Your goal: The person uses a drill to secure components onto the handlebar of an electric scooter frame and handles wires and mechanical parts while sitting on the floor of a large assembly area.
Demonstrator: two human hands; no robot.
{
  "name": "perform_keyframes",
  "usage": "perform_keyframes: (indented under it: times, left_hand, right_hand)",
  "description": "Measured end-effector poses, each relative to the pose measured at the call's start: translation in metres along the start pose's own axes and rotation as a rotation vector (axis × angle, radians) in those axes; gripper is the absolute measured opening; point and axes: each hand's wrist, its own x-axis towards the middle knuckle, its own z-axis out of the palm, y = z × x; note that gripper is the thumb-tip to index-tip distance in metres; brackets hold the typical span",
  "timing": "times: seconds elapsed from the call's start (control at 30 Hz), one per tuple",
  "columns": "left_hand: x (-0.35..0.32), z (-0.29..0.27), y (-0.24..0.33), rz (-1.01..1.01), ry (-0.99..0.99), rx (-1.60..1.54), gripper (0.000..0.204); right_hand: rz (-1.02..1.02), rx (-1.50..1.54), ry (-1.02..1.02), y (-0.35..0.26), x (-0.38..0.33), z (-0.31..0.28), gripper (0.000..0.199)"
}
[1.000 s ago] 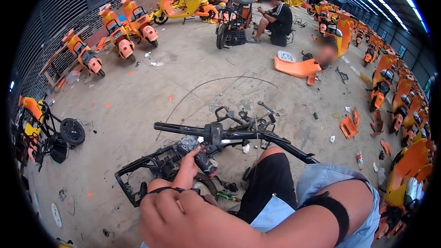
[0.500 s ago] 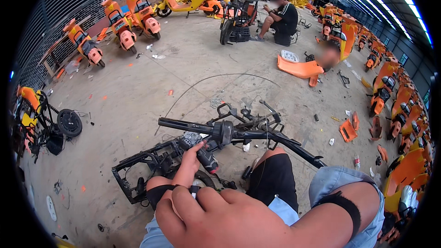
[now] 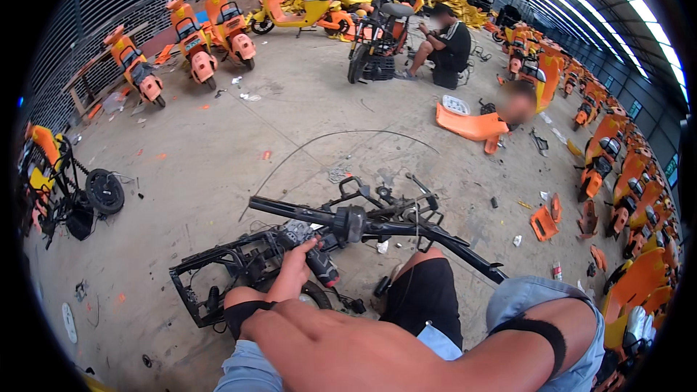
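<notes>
My left hand (image 3: 292, 270) is wrapped round the handle of a cordless impact wrench (image 3: 319, 263), black and grey with a red trim at its battery end. The tool's head lies just under the black handlebar (image 3: 290, 210), close to a stripped scooter frame (image 3: 203, 272); whether it touches a bolt is hidden. Large and close to the camera, my right hand (image 3: 308, 334) crosses in front of my left side. Its fingers are blurred and out of sight, so what it holds, if anything, does not show. A black grip ring (image 3: 352, 223) sits on the handlebar.
A thin cable (image 3: 319, 136) arcs over the floor beyond the frame. Orange panels (image 3: 475, 125) lie to the far right. A person (image 3: 446, 47) sits beside a part-stripped scooter (image 3: 381, 36). Scooters stand in rows at right; a black wheel (image 3: 105, 190) is at left.
My right hand's curled fingers, visible earlier, are now hidden, and its back shows. The left hand stays on the impact wrench. The view has shifted slightly.
</notes>
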Motion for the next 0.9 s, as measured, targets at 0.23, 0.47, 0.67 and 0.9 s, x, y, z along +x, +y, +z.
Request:
perform_keyframes:
  times: [0.23,0.47,0.67,0.9]
  left_hand:
    - [0.004,-0.018,0.001,-0.019,0.026,-0.055,0.031]
    - [0.004,-0.028,0.0,0.044,0.027,-0.057,0.029]
    - [0.017,-0.029,-0.007,0.016,0.026,-0.154,0.035]
    - [0.007,-0.017,-0.003,-0.009,0.074,-0.118,0.026]
  right_hand:
    - [-0.128,0.011,0.029,0.0,0.015,0.026,0.018]
    - [0.004,0.037,0.026,0.005,-0.002,0.009,0.02]
    - [-0.083,0.033,-0.064,0.004,0.015,0.031,0.023]
    - [0.069,-0.001,-0.08,-0.004,0.009,0.009,0.025]
